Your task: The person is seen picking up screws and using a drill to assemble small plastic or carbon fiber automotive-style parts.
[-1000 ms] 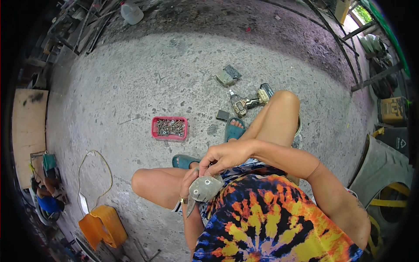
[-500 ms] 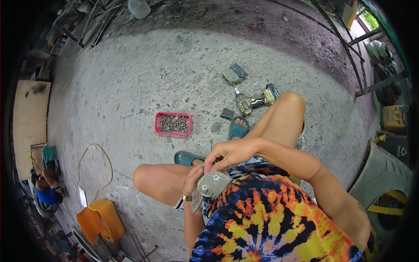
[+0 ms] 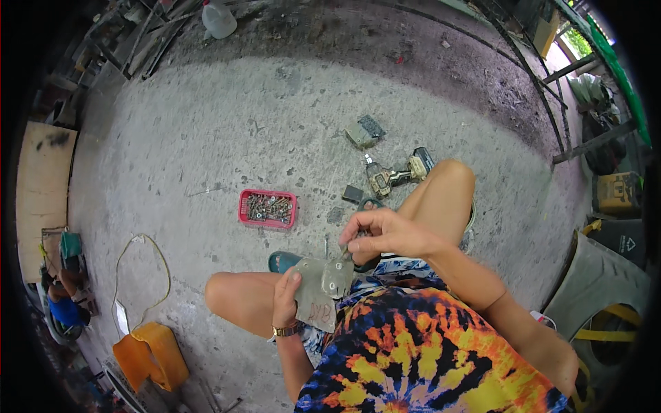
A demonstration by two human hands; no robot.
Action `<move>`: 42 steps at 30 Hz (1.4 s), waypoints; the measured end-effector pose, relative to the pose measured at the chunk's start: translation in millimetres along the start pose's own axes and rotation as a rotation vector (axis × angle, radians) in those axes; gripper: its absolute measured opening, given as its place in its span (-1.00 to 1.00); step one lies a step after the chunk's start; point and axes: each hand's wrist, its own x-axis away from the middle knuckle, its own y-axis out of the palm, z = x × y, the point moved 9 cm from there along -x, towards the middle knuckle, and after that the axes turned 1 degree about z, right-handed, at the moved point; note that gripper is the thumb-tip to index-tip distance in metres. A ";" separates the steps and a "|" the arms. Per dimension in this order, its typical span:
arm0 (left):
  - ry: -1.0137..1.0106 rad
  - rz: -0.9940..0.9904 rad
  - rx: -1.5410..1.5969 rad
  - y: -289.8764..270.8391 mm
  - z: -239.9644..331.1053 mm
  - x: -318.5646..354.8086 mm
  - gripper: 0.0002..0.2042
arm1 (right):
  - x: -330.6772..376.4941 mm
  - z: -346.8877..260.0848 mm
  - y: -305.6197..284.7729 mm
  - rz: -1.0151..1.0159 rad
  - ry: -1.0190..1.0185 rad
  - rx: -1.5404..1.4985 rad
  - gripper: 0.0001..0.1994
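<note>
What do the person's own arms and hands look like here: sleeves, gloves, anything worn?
Both forearms are bare and the hands ungloved. The left hand has a gold-coloured wristwatch at the wrist. The right hand wears nothing visible. A tie-dye shirt in orange, yellow and dark blue covers the torso.

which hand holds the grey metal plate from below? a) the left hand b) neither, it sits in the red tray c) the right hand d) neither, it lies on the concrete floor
a: the left hand grips the grey metal plate by its left edge above the lap, while the right hand pinches a small part at the plate's top edge; the red tray on the concrete floor holds only screws.
</note>
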 end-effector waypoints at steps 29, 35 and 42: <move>0.353 0.340 -0.573 7.3 51.8 23.7 -0.71 | 26.8 -7.3 18.2 0.288 -0.286 0.613 -0.87; 0.460 0.348 -0.715 15.2 66.5 27.6 -0.72 | 19.7 31.3 -1.7 0.347 -0.116 0.287 -0.85; 0.385 0.348 -0.558 -1.7 39.2 2.1 -0.74 | -1.3 41.9 -29.1 0.400 -0.162 0.286 -0.89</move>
